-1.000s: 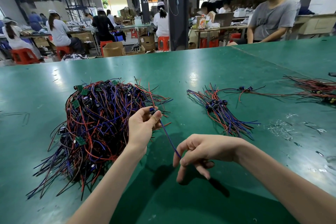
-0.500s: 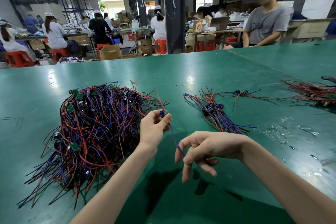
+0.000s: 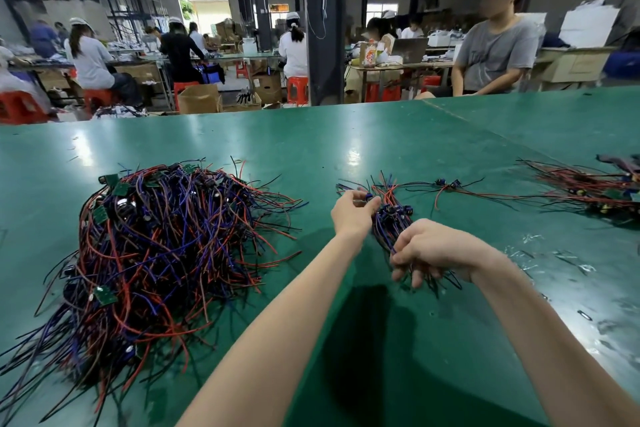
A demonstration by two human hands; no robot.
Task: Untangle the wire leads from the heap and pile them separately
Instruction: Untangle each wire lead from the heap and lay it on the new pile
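1. Our left hand pinches the lead at its plug end, and our right hand curls round its tail, over the small pile. If we lay it crosswise, it may tangle again.
2. The right hand could drag neighbouring leads out of the pile.
3. The heap lies well apart on the tabletop.

Both bare forearms extend forward from the bottom edge, the left from lower centre and the right from the lower right corner, slanting toward each other. The left hand is farther out, its back to the camera, with thumb and forefinger pinching the head end of 1 wire lead. The right hand sits nearer and just right of it, knuckles up and wrist bent. Its fingers curl downward, with thumb and forefinger closed on the lead's other end. The 2 hands are near but apart.
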